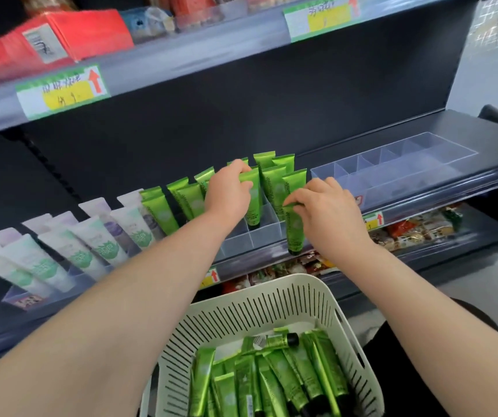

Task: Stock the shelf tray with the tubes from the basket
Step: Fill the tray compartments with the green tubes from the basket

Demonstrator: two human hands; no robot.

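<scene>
Several green tubes with black caps stand cap-down in a clear divided shelf tray (pixel 264 236) on the middle shelf. My left hand (pixel 229 191) grips the top of one green tube (pixel 253 206) that stands in a tray compartment. My right hand (pixel 329 212) pinches the crimped end of another green tube (pixel 294 233), held upright at the tray's front right compartment. Below, a white slotted basket (pixel 271 302) holds several more green tubes (pixel 271 380) lying in a pile.
White and lilac tubes (pixel 85 245) fill the tray to the left. A second clear divided tray (pixel 398 164) stands to the right on the same shelf. Packaged snacks (pixel 416 230) lie on the shelf below. Red packs (pixel 61 40) sit on the upper shelf.
</scene>
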